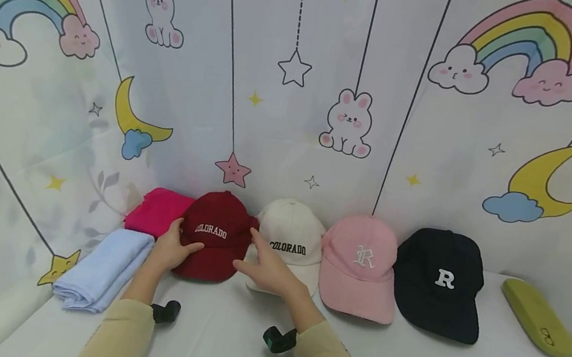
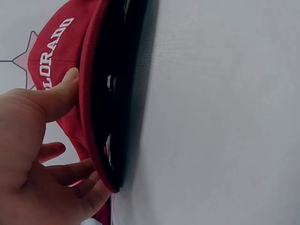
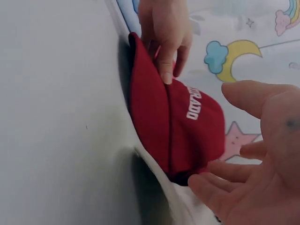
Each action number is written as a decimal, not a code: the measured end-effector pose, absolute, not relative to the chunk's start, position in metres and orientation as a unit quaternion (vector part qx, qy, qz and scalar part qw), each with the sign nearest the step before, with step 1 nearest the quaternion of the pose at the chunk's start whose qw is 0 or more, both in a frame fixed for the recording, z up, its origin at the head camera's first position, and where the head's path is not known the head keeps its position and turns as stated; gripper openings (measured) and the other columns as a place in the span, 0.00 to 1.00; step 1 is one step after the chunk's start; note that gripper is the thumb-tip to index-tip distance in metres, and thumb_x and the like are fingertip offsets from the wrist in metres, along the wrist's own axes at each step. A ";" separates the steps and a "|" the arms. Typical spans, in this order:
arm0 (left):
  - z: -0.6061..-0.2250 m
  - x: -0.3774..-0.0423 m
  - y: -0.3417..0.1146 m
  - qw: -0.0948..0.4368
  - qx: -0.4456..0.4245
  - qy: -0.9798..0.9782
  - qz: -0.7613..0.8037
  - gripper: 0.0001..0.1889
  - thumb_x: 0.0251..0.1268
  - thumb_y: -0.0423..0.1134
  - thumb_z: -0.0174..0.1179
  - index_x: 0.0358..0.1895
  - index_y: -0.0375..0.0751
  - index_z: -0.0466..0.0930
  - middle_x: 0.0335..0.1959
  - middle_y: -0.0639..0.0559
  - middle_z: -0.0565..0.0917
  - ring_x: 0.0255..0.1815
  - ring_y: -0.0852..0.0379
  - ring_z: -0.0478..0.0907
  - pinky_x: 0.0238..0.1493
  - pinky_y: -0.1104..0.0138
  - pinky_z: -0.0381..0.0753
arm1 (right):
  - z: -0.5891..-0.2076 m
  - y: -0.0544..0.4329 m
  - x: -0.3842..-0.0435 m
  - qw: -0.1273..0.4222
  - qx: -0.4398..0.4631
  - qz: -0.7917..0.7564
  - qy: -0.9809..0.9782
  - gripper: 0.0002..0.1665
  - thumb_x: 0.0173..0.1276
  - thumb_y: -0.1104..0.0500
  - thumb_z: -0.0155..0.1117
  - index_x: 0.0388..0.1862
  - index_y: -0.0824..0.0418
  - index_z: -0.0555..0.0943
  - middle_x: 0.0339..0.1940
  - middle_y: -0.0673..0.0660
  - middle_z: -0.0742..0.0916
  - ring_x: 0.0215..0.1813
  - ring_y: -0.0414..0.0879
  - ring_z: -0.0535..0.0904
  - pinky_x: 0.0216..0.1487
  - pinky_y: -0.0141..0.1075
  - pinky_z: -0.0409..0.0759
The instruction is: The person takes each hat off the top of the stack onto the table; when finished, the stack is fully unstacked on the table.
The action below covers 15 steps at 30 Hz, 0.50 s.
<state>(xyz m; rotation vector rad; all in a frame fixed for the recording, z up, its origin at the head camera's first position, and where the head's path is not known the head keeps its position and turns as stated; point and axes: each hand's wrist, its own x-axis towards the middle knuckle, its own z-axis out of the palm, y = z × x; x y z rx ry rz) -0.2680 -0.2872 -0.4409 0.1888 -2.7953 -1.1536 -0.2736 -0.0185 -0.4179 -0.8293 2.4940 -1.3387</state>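
Observation:
A dark red baseball cap (image 1: 213,260) lettered COLORADO sits on the white surface, brim toward me. My left hand (image 1: 171,251) grips its left side; in the left wrist view the thumb (image 2: 65,91) lies on the brim and the other fingers are at the brim's edge. On the other side my right hand (image 1: 271,268) is held with fingers extended and thumb apart, fingertips right at the cap's side in the right wrist view. That hand overlaps a white COLORADO cap (image 1: 290,225) standing beside the red one.
Right of the white cap stand a pink cap (image 1: 355,289), a black cap (image 1: 430,302) and a green glasses case (image 1: 538,317). To the left lie a bright pink folded cloth (image 1: 157,212) and a light blue folded cloth (image 1: 99,271). A patterned curtain (image 1: 293,125) hangs behind.

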 end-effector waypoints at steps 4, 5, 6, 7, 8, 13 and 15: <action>-0.440 -0.265 -0.288 0.056 0.056 -0.918 -0.389 0.49 0.67 0.47 0.67 0.76 0.24 0.44 0.71 0.22 0.61 0.72 0.27 0.59 0.68 0.38 0.63 | -0.407 0.005 -0.266 0.082 -0.304 -0.466 0.827 0.48 0.73 0.49 0.64 0.82 0.62 0.52 0.77 0.64 0.67 0.72 0.62 0.68 0.68 0.53 0.71; -0.439 -0.263 -0.289 0.058 0.057 -0.917 -0.390 0.49 0.67 0.47 0.67 0.76 0.25 0.45 0.72 0.23 0.61 0.72 0.28 0.59 0.68 0.38 0.63 | -0.404 0.010 -0.264 0.075 -0.310 -0.466 0.826 0.48 0.73 0.50 0.64 0.82 0.62 0.52 0.76 0.65 0.67 0.71 0.62 0.69 0.68 0.53 0.71; -0.438 -0.260 -0.290 0.059 0.057 -0.916 -0.393 0.49 0.67 0.48 0.67 0.76 0.25 0.45 0.72 0.24 0.60 0.72 0.28 0.58 0.67 0.38 0.64 | -0.402 0.016 -0.263 0.066 -0.316 -0.464 0.825 0.47 0.73 0.51 0.65 0.82 0.63 0.53 0.75 0.65 0.68 0.71 0.62 0.70 0.67 0.53 0.71; -0.437 -0.258 -0.290 0.063 0.056 -0.915 -0.394 0.49 0.66 0.48 0.67 0.77 0.26 0.45 0.73 0.25 0.60 0.73 0.28 0.58 0.67 0.37 0.64 | -0.400 0.021 -0.261 0.056 -0.323 -0.463 0.824 0.46 0.73 0.52 0.65 0.81 0.63 0.54 0.74 0.66 0.69 0.69 0.63 0.71 0.67 0.54 0.72; -0.435 -0.256 -0.291 0.068 0.055 -0.915 -0.394 0.49 0.66 0.48 0.67 0.77 0.26 0.45 0.73 0.25 0.60 0.73 0.28 0.57 0.67 0.37 0.65 | -0.397 0.026 -0.260 0.045 -0.327 -0.461 0.823 0.46 0.73 0.52 0.65 0.81 0.64 0.54 0.73 0.67 0.70 0.68 0.63 0.72 0.66 0.54 0.72; -0.422 -0.247 -0.290 0.112 0.028 -0.910 -0.398 0.48 0.65 0.46 0.69 0.78 0.29 0.48 0.72 0.28 0.62 0.72 0.31 0.59 0.65 0.39 0.68 | -0.382 0.053 -0.248 0.013 -0.323 -0.468 0.822 0.44 0.73 0.52 0.66 0.81 0.58 0.57 0.72 0.63 0.73 0.64 0.62 0.76 0.64 0.56 0.73; -0.414 -0.244 -0.287 0.134 0.013 -0.907 -0.399 0.48 0.64 0.44 0.70 0.78 0.31 0.49 0.71 0.29 0.63 0.71 0.32 0.61 0.64 0.40 0.70 | -0.375 0.063 -0.243 -0.001 -0.319 -0.469 0.824 0.44 0.72 0.52 0.67 0.81 0.55 0.58 0.72 0.61 0.73 0.64 0.60 0.76 0.64 0.56 0.74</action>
